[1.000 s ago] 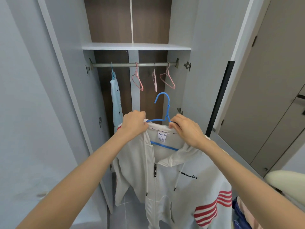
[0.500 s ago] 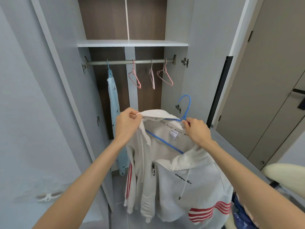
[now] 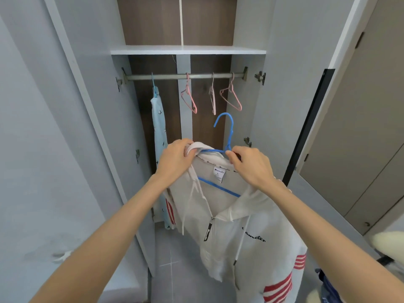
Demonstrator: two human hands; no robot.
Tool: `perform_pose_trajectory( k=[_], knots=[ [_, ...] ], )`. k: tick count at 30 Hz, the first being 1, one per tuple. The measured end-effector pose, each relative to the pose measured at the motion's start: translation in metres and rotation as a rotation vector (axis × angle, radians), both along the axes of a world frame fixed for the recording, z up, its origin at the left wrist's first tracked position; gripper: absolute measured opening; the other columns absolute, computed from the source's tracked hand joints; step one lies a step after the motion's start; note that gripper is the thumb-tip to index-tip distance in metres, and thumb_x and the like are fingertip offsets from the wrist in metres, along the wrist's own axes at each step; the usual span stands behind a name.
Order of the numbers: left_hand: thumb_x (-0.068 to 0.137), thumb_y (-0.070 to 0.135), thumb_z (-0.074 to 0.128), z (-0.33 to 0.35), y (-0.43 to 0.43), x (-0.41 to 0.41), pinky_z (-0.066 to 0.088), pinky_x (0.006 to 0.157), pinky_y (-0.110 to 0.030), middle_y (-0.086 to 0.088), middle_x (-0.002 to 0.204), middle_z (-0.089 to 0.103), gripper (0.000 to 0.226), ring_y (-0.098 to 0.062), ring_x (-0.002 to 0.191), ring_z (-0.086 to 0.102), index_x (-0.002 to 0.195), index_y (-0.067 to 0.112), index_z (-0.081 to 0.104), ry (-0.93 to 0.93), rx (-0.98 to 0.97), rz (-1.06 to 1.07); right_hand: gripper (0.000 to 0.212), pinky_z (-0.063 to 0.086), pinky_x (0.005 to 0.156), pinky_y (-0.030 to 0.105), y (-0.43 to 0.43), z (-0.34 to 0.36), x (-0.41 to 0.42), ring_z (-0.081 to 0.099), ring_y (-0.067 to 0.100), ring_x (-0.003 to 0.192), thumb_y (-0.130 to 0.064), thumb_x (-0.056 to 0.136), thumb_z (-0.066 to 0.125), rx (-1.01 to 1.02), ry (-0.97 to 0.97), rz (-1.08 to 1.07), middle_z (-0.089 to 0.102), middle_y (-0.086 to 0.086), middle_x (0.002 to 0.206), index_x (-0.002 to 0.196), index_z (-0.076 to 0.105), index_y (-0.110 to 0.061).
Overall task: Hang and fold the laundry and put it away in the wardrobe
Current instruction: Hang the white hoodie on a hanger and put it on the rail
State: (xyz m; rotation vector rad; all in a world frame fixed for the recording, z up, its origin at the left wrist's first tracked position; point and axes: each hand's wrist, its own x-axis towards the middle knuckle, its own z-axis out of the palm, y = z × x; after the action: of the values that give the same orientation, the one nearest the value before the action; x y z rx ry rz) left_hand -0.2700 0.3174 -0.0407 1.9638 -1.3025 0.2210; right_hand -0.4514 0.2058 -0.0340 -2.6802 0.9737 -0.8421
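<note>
A white zip hoodie [image 3: 236, 217] with red stripes hangs on a blue hanger [image 3: 227, 130] in front of the open wardrobe. My left hand [image 3: 176, 159] grips the bunched collar at the hanger's left shoulder. My right hand [image 3: 251, 166] pinches the collar and hanger at the right shoulder, just below the hook. The hook stands upright, below the metal rail [image 3: 183, 76]. The hanger's lower bar shows inside the neck opening.
On the rail hang a light blue patterned garment [image 3: 159, 136] on a blue hanger and three bare pink hangers [image 3: 231, 97]. A white shelf [image 3: 188, 49] sits above. Both wardrobe doors stand open. More laundry [image 3: 328, 285] lies at the lower right.
The hanger swung back from a rightward tilt to upright and centred. My left hand pulled the collar over the hanger's left shoulder. The hoodie hangs straighter.
</note>
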Motion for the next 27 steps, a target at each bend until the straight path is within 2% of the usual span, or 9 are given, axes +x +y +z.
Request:
perform_pose_trajectory(
  k=[3, 6, 7, 9, 12, 16, 19, 25, 27],
  knots=[
    [0.092, 0.025, 0.053, 0.008, -0.024, 0.018, 0.035, 0.063, -0.021, -0.002, 0.096, 0.067, 0.018, -0.019, 0.087, 0.060, 0.102, 0.017, 0.067, -0.086, -0.010, 0.131, 0.038, 0.032, 0.050, 0.027, -0.025, -0.002, 0.005, 0.050, 0.020, 0.061, -0.039, 0.098, 0.040, -0.022, 0.017, 0.022, 0.054, -0.004, 0.060, 0.067, 0.049, -0.019],
    [0.093, 0.026, 0.051, 0.014, -0.047, 0.040, 0.038, 0.071, -0.029, -0.003, 0.106, 0.065, 0.021, -0.024, 0.096, 0.059, 0.108, 0.019, 0.064, 0.008, 0.131, 0.333, 0.039, 0.032, 0.050, 0.027, -0.056, 0.001, 0.012, 0.049, 0.018, 0.059, -0.039, 0.098, 0.040, 0.002, 0.012, 0.049, 0.052, -0.004, 0.057, 0.065, 0.046, -0.020],
    [0.093, 0.028, 0.052, 0.015, -0.054, 0.047, 0.039, 0.074, -0.030, -0.002, 0.108, 0.064, 0.024, -0.022, 0.097, 0.057, 0.114, 0.020, 0.062, 0.093, 0.219, 0.281, 0.038, 0.034, 0.051, 0.027, -0.069, 0.004, 0.014, 0.051, 0.018, 0.060, -0.039, 0.097, 0.040, 0.031, 0.008, 0.062, 0.053, -0.004, 0.057, 0.066, 0.050, -0.019],
    [0.093, 0.030, 0.056, 0.018, -0.068, 0.051, 0.038, 0.079, -0.024, 0.000, 0.108, 0.055, 0.036, -0.014, 0.096, 0.051, 0.127, 0.018, 0.054, 0.255, 0.328, 0.025, 0.038, 0.034, 0.052, 0.026, -0.092, 0.010, 0.019, 0.051, 0.014, 0.059, -0.038, 0.097, 0.041, 0.100, 0.008, 0.095, 0.052, -0.005, 0.056, 0.067, 0.053, -0.018],
    [0.094, 0.027, 0.056, 0.015, -0.090, 0.047, 0.035, 0.087, -0.020, 0.000, 0.118, 0.045, 0.044, -0.012, 0.108, 0.044, 0.136, 0.018, 0.047, 0.172, 0.289, -0.172, 0.038, 0.033, 0.052, 0.025, -0.118, 0.013, 0.034, 0.043, 0.008, 0.053, -0.037, 0.096, 0.043, 0.207, 0.019, 0.153, 0.046, -0.007, 0.052, 0.062, 0.051, -0.022],
    [0.095, 0.023, 0.054, 0.004, -0.113, 0.055, 0.034, 0.099, -0.023, 0.000, 0.134, 0.049, 0.041, -0.013, 0.121, 0.044, 0.135, 0.019, 0.049, 0.105, 0.219, -0.100, 0.036, 0.034, 0.057, 0.027, -0.139, 0.017, 0.057, 0.040, 0.011, 0.055, -0.031, 0.096, 0.048, 0.400, -0.017, 0.295, 0.051, -0.006, 0.059, 0.062, 0.056, -0.026],
    [0.096, 0.019, 0.051, 0.004, -0.119, 0.068, 0.035, 0.092, -0.018, 0.002, 0.136, 0.051, 0.038, -0.013, 0.123, 0.048, 0.134, 0.022, 0.051, 0.246, 0.145, -0.087, 0.032, 0.035, 0.064, 0.029, -0.153, 0.023, 0.070, 0.043, 0.012, 0.063, -0.029, 0.096, 0.049, 0.552, -0.089, 0.365, 0.052, -0.009, 0.064, 0.066, 0.060, -0.026],
    [0.097, 0.019, 0.049, 0.012, -0.143, 0.101, 0.037, 0.094, -0.021, 0.004, 0.139, 0.048, 0.039, -0.016, 0.122, 0.049, 0.135, 0.026, 0.048, 0.308, 0.115, -0.085, 0.030, 0.038, 0.073, 0.030, -0.183, 0.039, 0.103, 0.046, 0.010, 0.069, -0.024, 0.096, 0.048, 0.600, -0.121, 0.312, 0.051, -0.009, 0.068, 0.068, 0.060, -0.021],
    [0.097, 0.020, 0.049, 0.015, -0.156, 0.112, 0.037, 0.090, -0.015, 0.006, 0.138, 0.047, 0.039, -0.014, 0.121, 0.049, 0.136, 0.026, 0.047, 0.313, 0.101, -0.100, 0.028, 0.038, 0.074, 0.030, -0.198, 0.042, 0.115, 0.046, 0.010, 0.068, -0.024, 0.095, 0.048, 0.621, -0.131, 0.258, 0.051, -0.009, 0.067, 0.070, 0.060, -0.019]
  ],
)
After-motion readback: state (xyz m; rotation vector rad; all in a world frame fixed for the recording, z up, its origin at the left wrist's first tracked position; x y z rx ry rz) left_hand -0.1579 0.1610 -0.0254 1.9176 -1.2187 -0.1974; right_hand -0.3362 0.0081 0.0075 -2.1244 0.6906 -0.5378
